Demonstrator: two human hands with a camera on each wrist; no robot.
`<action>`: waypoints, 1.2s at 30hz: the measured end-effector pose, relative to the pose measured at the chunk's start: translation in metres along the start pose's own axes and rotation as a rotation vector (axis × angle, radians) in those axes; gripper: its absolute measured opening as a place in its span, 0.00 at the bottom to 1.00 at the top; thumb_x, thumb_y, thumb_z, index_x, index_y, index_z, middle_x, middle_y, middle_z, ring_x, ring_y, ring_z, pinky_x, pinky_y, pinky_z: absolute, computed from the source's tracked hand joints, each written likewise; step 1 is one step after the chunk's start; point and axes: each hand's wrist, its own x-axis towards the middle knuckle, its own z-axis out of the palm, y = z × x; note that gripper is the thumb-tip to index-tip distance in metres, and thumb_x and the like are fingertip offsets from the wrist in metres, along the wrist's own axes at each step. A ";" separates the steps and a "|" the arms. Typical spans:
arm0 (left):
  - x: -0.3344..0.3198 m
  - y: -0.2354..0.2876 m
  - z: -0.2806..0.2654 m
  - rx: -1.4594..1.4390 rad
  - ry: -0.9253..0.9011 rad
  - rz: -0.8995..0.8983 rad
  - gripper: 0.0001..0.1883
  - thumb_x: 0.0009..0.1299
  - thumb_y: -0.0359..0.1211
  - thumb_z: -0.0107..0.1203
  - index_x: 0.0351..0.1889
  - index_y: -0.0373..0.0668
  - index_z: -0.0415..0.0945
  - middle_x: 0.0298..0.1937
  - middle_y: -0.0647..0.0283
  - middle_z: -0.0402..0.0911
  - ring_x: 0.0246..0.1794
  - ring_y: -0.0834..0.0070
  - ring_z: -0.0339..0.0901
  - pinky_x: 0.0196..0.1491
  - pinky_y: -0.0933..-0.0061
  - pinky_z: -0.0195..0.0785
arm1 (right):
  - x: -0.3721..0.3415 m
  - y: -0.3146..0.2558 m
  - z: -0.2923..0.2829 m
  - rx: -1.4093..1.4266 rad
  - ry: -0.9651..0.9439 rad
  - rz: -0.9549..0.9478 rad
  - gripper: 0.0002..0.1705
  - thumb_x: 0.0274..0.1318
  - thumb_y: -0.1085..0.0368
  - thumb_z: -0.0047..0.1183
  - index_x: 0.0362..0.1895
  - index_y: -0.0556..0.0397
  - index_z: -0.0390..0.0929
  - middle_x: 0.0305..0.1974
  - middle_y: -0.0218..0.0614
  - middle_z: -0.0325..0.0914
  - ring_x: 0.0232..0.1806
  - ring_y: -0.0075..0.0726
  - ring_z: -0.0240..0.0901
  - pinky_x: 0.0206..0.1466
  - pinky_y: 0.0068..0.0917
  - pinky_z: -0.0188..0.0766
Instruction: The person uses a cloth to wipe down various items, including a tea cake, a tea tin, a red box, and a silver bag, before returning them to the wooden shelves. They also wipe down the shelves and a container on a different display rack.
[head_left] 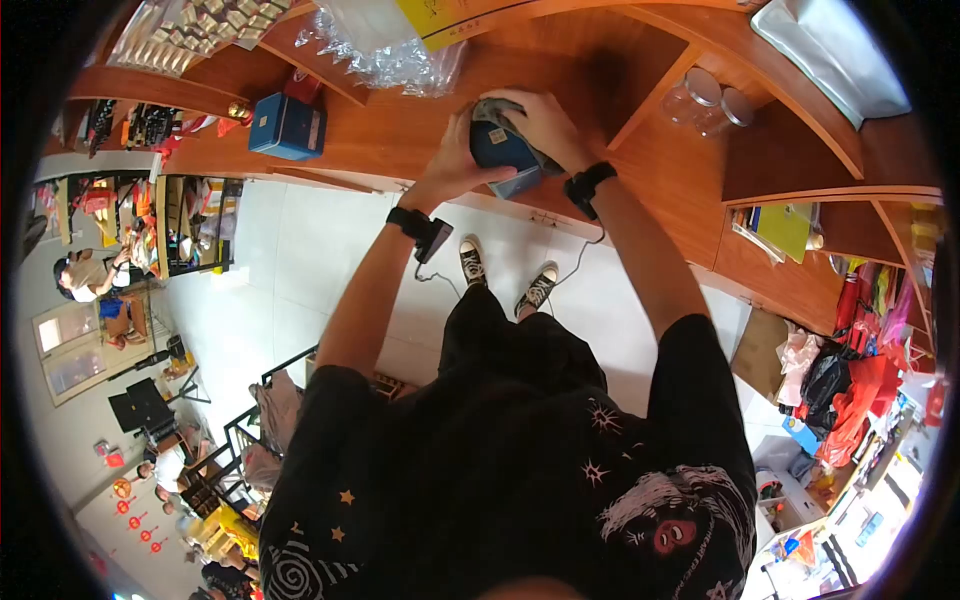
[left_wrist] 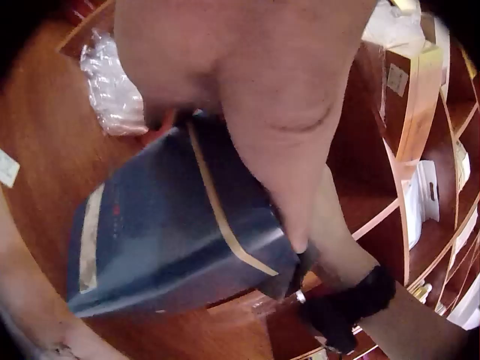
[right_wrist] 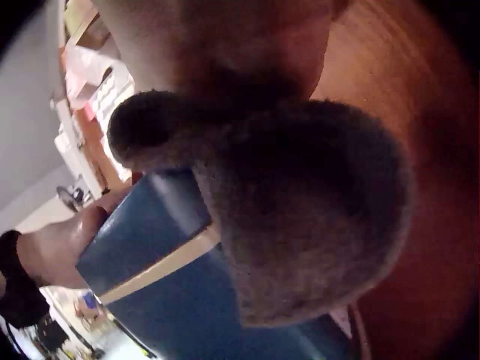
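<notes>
A dark blue box (head_left: pixel 497 150) with a pale gold band is held tilted at the front edge of the wooden counter. My left hand (head_left: pixel 455 163) grips it from the left, the thumb lying along its near side. My right hand (head_left: pixel 550 125) holds a grey cloth (head_left: pixel 490 108) against the box's top and right side. Seen from the right wrist, the fuzzy cloth (right_wrist: pixel 322 210) folds over the box (right_wrist: pixel 165 300) and hides the right fingertips. In the left wrist view, the box's glossy side (left_wrist: pixel 165 217) carries a pale strip and small markings.
On the counter (head_left: pixel 370 130) to the left stands another blue box (head_left: pixel 284 128). Clear plastic packaging (head_left: pixel 400 65) lies behind the hands, beside a yellow printed sheet (head_left: pixel 465 18). Two lidded glass jars (head_left: pixel 692 98) occupy a compartment at the right. A silver pouch (head_left: pixel 830 55) rests above them.
</notes>
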 end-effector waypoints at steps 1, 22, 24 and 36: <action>0.002 -0.002 -0.004 0.004 -0.043 0.042 0.64 0.47 0.49 0.78 0.74 0.31 0.48 0.70 0.43 0.58 0.73 0.49 0.56 0.73 0.58 0.54 | -0.003 0.006 0.001 -0.005 0.001 -0.010 0.14 0.61 0.66 0.52 0.50 0.53 0.81 0.47 0.48 0.82 0.50 0.56 0.78 0.52 0.41 0.75; 0.065 0.019 0.042 0.745 0.097 -0.203 0.44 0.72 0.63 0.42 0.76 0.41 0.52 0.67 0.39 0.62 0.65 0.40 0.62 0.64 0.42 0.56 | -0.043 0.023 0.071 0.346 0.995 0.205 0.23 0.66 0.74 0.44 0.65 0.56 0.67 0.61 0.47 0.72 0.63 0.43 0.68 0.66 0.33 0.63; 0.060 0.019 0.043 0.770 0.092 -0.214 0.41 0.76 0.61 0.33 0.76 0.41 0.53 0.67 0.42 0.63 0.64 0.42 0.63 0.65 0.44 0.55 | -0.046 0.042 0.110 0.376 0.959 0.167 0.31 0.64 0.77 0.43 0.71 0.54 0.58 0.70 0.48 0.62 0.72 0.43 0.58 0.73 0.35 0.55; 0.061 0.013 0.043 0.719 0.100 -0.180 0.42 0.74 0.62 0.38 0.75 0.40 0.53 0.68 0.39 0.60 0.67 0.40 0.58 0.67 0.41 0.52 | -0.038 0.019 0.108 1.220 1.059 0.180 0.27 0.66 0.76 0.40 0.70 0.58 0.61 0.71 0.51 0.62 0.74 0.49 0.57 0.76 0.34 0.50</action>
